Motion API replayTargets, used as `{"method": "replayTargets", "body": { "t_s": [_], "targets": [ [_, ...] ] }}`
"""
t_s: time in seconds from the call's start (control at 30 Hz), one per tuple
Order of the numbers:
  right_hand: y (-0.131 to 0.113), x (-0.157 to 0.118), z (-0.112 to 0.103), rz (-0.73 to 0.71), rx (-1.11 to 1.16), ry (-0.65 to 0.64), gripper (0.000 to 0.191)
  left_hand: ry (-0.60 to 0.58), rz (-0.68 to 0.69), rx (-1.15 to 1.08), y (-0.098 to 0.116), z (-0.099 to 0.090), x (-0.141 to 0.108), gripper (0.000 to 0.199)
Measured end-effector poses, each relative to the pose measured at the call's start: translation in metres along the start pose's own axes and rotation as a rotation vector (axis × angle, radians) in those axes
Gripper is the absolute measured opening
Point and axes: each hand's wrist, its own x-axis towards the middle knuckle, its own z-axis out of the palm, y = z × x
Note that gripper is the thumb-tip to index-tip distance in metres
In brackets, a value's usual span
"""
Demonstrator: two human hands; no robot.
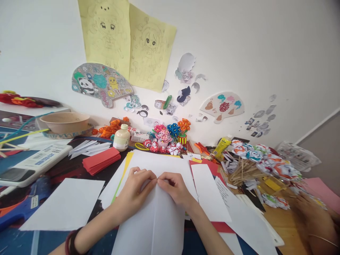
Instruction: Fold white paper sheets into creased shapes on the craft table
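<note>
A white paper sheet with a lengthwise crease bows up in front of me. At its far edge, close to the crease, my left hand pinches the paper between thumb and forefinger. My right hand pinches the same edge just beside it, and the two sets of fingertips almost meet. Beneath and beyond the hands lies a stack of white paper, with yellow and green sheets showing at its left side. The fingers hide the pinched bit of the edge.
To the left lie a loose white sheet, a blue glue gun and red paper strips. A glue bottle stands behind. White strips and wooden sticks lie right. Another person's hand rests far right.
</note>
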Motion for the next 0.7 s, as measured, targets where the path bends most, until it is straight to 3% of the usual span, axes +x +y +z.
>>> {"method": "replayTargets", "body": {
  "t_s": [0.37, 0.57, 0.7],
  "targets": [
    [-0.002, 0.000, -0.001, -0.033, -0.024, 0.007, 0.026, 0.030, -0.027, 0.034, -0.002, 0.001, -0.001, 0.030],
    [-0.011, 0.000, -0.002, -0.134, -0.328, 0.063, 0.028, 0.033, -0.029, 0.107, -0.014, -0.008, 0.004, 0.028],
    [-0.026, 0.004, -0.006, -0.191, -0.550, 0.132, 0.026, 0.097, -0.088, 0.084, -0.023, -0.021, 0.007, 0.027]
  ]
}}
